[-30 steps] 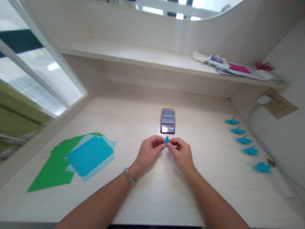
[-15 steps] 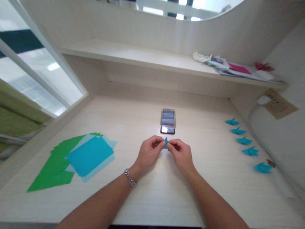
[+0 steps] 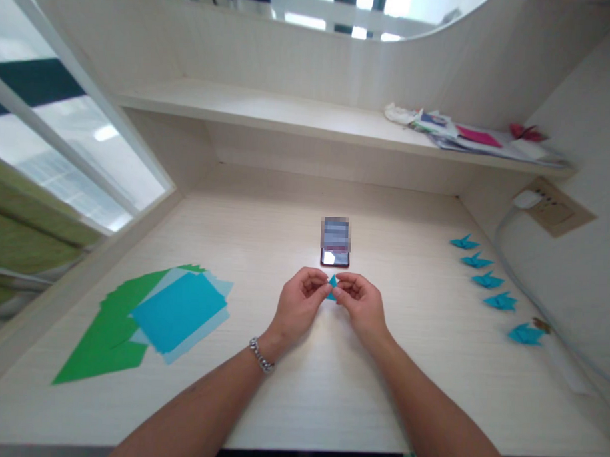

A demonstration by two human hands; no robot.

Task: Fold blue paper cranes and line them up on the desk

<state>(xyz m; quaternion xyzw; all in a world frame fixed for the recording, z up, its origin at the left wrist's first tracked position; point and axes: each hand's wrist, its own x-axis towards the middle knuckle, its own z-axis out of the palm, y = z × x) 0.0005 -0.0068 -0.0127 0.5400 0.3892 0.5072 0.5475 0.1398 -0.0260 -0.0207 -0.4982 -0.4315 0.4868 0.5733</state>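
Left hand [image 3: 300,300] and right hand [image 3: 360,302] are both pinching a tiny blue folded paper [image 3: 332,283], so it's basically sitting right between the fingertips

No writing or number can be read; the small, dark-edged rectangular phone [image 3: 335,241] shows pixelated blocks.

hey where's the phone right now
In the head view, the phone lies near the middle of the desk, just beyond the small blue folded paper held between the left hand and right hand.
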